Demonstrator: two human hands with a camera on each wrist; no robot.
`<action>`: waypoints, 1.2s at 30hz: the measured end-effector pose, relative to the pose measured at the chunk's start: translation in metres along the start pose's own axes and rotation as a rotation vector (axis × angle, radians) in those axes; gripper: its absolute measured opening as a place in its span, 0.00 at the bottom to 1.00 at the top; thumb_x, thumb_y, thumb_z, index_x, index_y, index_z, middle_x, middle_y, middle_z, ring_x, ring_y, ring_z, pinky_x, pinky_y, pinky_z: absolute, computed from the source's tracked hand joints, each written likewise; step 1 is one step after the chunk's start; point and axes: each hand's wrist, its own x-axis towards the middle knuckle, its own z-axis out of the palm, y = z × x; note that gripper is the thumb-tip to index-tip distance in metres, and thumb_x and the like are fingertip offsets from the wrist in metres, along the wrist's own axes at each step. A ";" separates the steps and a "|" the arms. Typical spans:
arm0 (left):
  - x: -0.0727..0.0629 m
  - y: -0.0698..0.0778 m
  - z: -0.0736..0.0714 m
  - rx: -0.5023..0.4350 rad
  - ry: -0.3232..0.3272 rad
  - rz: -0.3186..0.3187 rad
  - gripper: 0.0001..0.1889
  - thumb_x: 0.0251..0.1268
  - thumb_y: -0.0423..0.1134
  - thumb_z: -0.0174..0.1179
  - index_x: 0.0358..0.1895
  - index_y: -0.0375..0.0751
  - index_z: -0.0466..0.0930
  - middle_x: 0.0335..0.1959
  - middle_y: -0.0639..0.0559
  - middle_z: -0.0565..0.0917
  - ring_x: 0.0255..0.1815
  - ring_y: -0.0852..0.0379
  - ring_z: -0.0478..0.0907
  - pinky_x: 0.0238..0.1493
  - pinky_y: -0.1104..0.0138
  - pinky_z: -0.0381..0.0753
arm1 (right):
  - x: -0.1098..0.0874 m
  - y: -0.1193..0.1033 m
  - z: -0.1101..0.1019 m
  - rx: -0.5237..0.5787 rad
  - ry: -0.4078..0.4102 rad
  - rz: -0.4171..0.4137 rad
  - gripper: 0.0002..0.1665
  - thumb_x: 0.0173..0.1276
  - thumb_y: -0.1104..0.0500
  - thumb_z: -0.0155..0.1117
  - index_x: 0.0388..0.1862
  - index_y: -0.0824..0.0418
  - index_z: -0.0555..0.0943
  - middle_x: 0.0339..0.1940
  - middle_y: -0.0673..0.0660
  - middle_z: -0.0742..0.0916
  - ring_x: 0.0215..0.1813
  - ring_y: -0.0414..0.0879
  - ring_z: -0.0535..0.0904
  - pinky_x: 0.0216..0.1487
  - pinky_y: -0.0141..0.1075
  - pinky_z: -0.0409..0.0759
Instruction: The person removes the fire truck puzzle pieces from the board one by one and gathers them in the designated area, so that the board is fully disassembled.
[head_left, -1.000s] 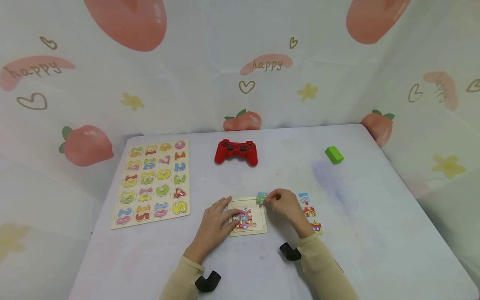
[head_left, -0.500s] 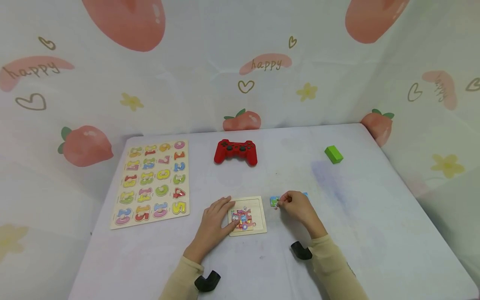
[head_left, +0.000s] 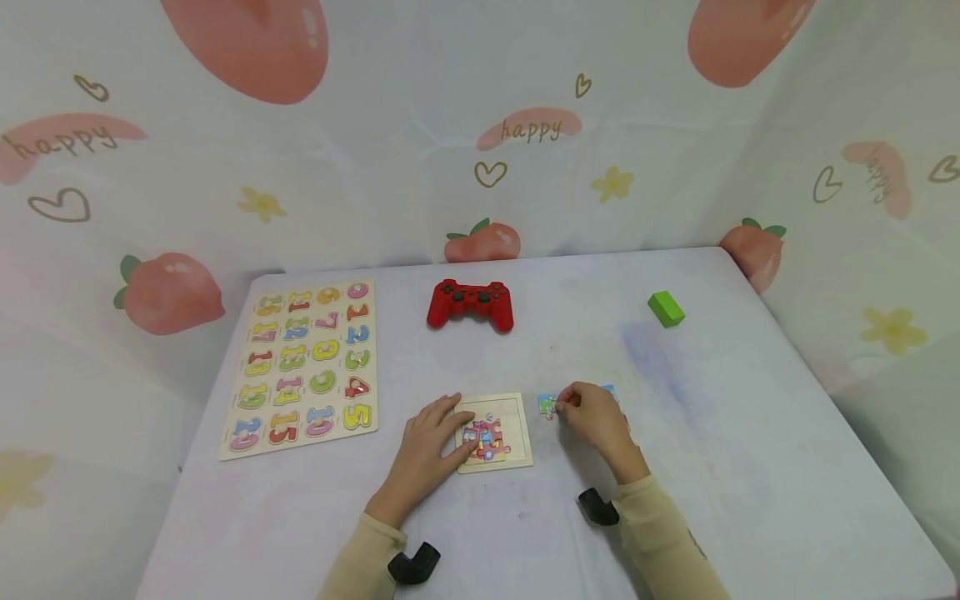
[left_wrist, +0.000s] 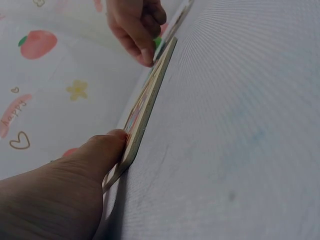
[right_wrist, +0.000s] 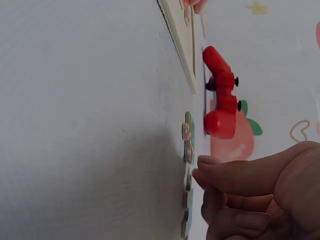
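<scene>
Left grip (head_left: 423, 450) resting on left side of part-filled wooden puzzle tray (head_left: 517, 417). Right grip (head_left: 597, 421) at green-blue piece (head_left: 545, 403) right of tray; contact unclear. Tabletop (head_left: 750, 467): number board (head_left: 340, 388) left, red gamepad (head_left: 471, 302) mid-back, green block (head_left: 666, 308) back right.

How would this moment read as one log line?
left hand: touching wooden puzzle tray | right hand: close to green-blue puzzle piece, contact unclear | puzzle piece: outside tray

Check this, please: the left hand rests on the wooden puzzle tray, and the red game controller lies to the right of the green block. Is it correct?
Not quite: the head view shows the red game controller to the left of the green block. The left hand does rest on the wooden puzzle tray.
</scene>
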 end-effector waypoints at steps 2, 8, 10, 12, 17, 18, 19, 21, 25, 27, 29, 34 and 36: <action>0.000 0.000 0.000 0.010 -0.003 -0.002 0.22 0.61 0.54 0.62 0.58 0.55 0.78 0.70 0.53 0.68 0.71 0.50 0.61 0.62 0.49 0.65 | -0.001 0.000 -0.001 -0.026 -0.001 -0.027 0.11 0.62 0.60 0.67 0.44 0.60 0.82 0.28 0.53 0.81 0.28 0.45 0.73 0.27 0.36 0.70; 0.000 0.001 -0.001 0.001 -0.004 -0.006 0.23 0.62 0.54 0.62 0.59 0.53 0.77 0.69 0.52 0.68 0.71 0.50 0.61 0.62 0.49 0.66 | 0.000 0.002 0.000 -0.099 -0.043 -0.100 0.19 0.60 0.60 0.70 0.51 0.57 0.81 0.29 0.52 0.80 0.27 0.43 0.74 0.26 0.35 0.70; 0.000 0.001 -0.001 -0.002 -0.003 -0.006 0.24 0.62 0.54 0.62 0.59 0.53 0.77 0.69 0.52 0.69 0.71 0.49 0.62 0.62 0.49 0.66 | 0.000 0.003 0.001 -0.106 -0.052 -0.113 0.18 0.59 0.61 0.70 0.50 0.56 0.82 0.28 0.52 0.80 0.27 0.42 0.74 0.25 0.35 0.70; -0.001 0.001 -0.001 -0.002 -0.001 -0.005 0.24 0.62 0.54 0.62 0.59 0.53 0.77 0.69 0.52 0.69 0.71 0.49 0.62 0.61 0.49 0.66 | 0.001 0.003 0.002 -0.110 -0.054 -0.127 0.18 0.59 0.62 0.70 0.50 0.55 0.82 0.28 0.52 0.80 0.27 0.43 0.74 0.25 0.34 0.71; -0.001 0.002 -0.001 0.003 0.003 -0.005 0.24 0.61 0.54 0.62 0.59 0.53 0.77 0.69 0.52 0.69 0.71 0.50 0.62 0.61 0.49 0.66 | 0.002 0.002 0.004 -0.106 -0.048 -0.143 0.19 0.59 0.63 0.70 0.50 0.54 0.82 0.26 0.52 0.78 0.26 0.43 0.72 0.26 0.34 0.69; -0.001 0.002 -0.001 0.003 0.002 -0.006 0.24 0.61 0.54 0.62 0.59 0.53 0.77 0.69 0.52 0.69 0.71 0.50 0.62 0.61 0.49 0.66 | 0.001 0.001 0.005 -0.104 -0.037 -0.147 0.19 0.59 0.63 0.70 0.51 0.53 0.82 0.26 0.52 0.78 0.26 0.43 0.71 0.26 0.34 0.69; 0.000 0.002 -0.001 0.002 0.001 -0.005 0.24 0.61 0.54 0.62 0.60 0.53 0.77 0.69 0.52 0.69 0.71 0.50 0.62 0.62 0.49 0.66 | 0.000 0.000 0.006 -0.104 -0.023 -0.153 0.20 0.59 0.63 0.70 0.51 0.53 0.82 0.25 0.51 0.77 0.25 0.43 0.71 0.26 0.34 0.69; -0.001 0.002 -0.001 -0.004 0.001 -0.004 0.24 0.61 0.54 0.63 0.60 0.53 0.77 0.69 0.52 0.68 0.71 0.50 0.62 0.62 0.49 0.66 | -0.004 -0.004 0.010 -0.088 0.005 -0.177 0.19 0.59 0.63 0.70 0.51 0.54 0.82 0.25 0.50 0.76 0.25 0.42 0.69 0.26 0.33 0.68; -0.002 0.001 -0.001 0.000 0.008 0.000 0.24 0.61 0.54 0.63 0.59 0.53 0.77 0.69 0.52 0.69 0.71 0.50 0.62 0.61 0.49 0.66 | -0.019 -0.018 0.024 -0.014 -0.001 -0.272 0.16 0.61 0.62 0.69 0.48 0.56 0.82 0.24 0.49 0.75 0.25 0.41 0.68 0.26 0.32 0.68; -0.003 0.000 -0.001 0.004 0.016 0.005 0.23 0.60 0.53 0.63 0.59 0.53 0.77 0.69 0.52 0.69 0.70 0.49 0.62 0.61 0.49 0.67 | -0.026 -0.026 0.033 0.017 -0.030 -0.321 0.15 0.61 0.61 0.69 0.48 0.57 0.81 0.25 0.48 0.75 0.26 0.39 0.68 0.26 0.31 0.68; -0.004 0.000 -0.001 0.010 0.026 0.015 0.23 0.60 0.54 0.64 0.58 0.53 0.78 0.69 0.51 0.69 0.70 0.49 0.63 0.60 0.48 0.67 | -0.031 -0.033 0.041 0.025 -0.053 -0.354 0.16 0.61 0.60 0.69 0.47 0.59 0.80 0.26 0.48 0.74 0.27 0.39 0.68 0.27 0.30 0.68; -0.002 0.000 -0.001 -0.010 0.039 0.034 0.20 0.61 0.53 0.64 0.55 0.55 0.80 0.68 0.51 0.70 0.70 0.49 0.63 0.60 0.48 0.67 | -0.036 -0.043 0.052 -0.014 -0.066 -0.351 0.18 0.60 0.58 0.70 0.47 0.61 0.77 0.26 0.49 0.72 0.26 0.40 0.66 0.27 0.30 0.65; -0.001 0.000 -0.001 -0.016 0.036 0.034 0.18 0.61 0.52 0.64 0.54 0.57 0.80 0.68 0.51 0.70 0.70 0.49 0.62 0.60 0.48 0.67 | -0.036 -0.044 0.053 -0.028 -0.070 -0.351 0.18 0.60 0.59 0.70 0.47 0.60 0.77 0.26 0.49 0.71 0.26 0.40 0.66 0.26 0.29 0.65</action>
